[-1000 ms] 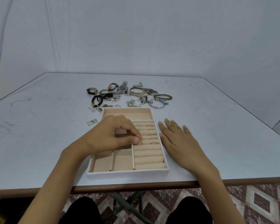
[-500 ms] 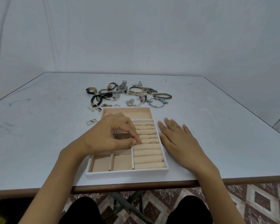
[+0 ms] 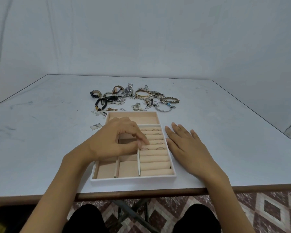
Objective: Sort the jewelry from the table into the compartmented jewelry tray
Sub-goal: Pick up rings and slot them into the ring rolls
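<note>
Over the tray [image 3: 133, 179] the left hand [image 3: 114, 140] curls its fingertips onto a ring [image 3: 144, 148] in the roll slots, pinching or merely touching is unclear, and that ring wants pushing straight down between rolls while the flat, relaxed right hand [image 3: 188, 145] braces the tray's side, jewelry pile [image 3: 141, 98] waiting beyond on the table [image 3: 40, 132].

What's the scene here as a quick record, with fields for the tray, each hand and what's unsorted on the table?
jewelry tray: near the table's front edge; several rings sit in its ring rolls; the two near-left compartments look empty
left hand: over the tray, fingers curled, tips at a ring in the rolls; grip unclear
right hand: flat on the table, beside the tray's right wall
unsorted: wristwatch, gold bangle, beaded bracelet and more, piled beyond the tray
</note>
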